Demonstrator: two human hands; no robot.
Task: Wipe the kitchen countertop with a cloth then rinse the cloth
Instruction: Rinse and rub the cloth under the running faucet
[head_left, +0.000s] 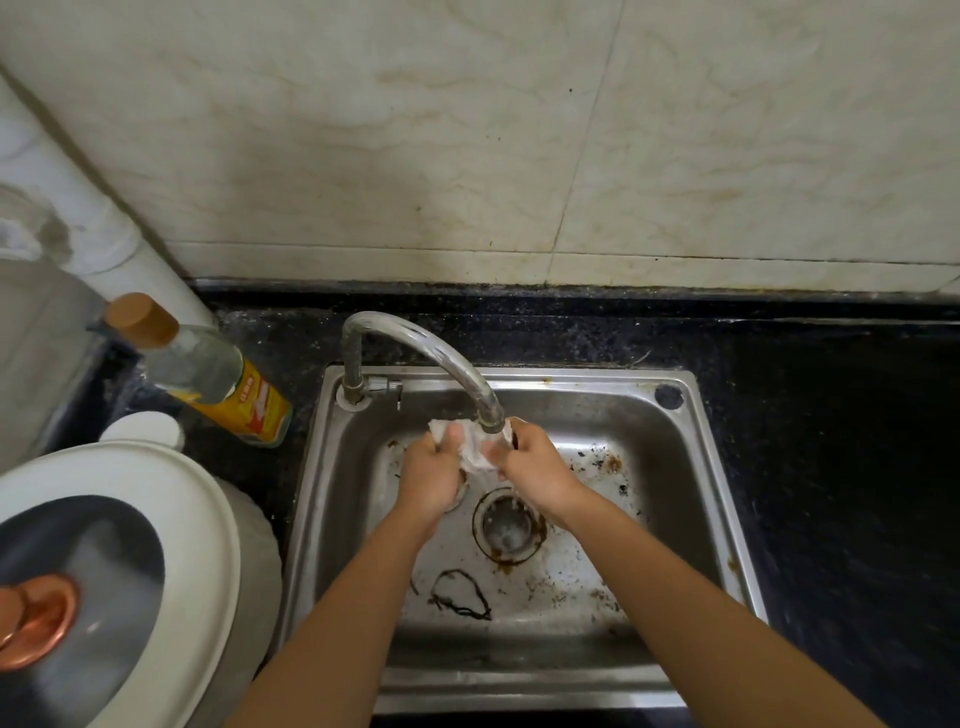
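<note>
A small white cloth (474, 448) is bunched between both hands under the spout of the curved steel tap (415, 348), over the steel sink (696, 467). My left hand (430, 475) grips the cloth's left end with curled fingers. My right hand (530, 465) grips its right end. Water runs from the spout onto the cloth and down toward the drain (508, 525). The black speckled countertop (831, 441) surrounds the sink.
A clear bottle (208, 371) with a yellow label and brown cap stands left of the sink. A white appliance with a dark glass lid (104, 582) fills the lower left. A white pipe (93, 218) runs down the tiled wall. Dirt specks lie in the basin.
</note>
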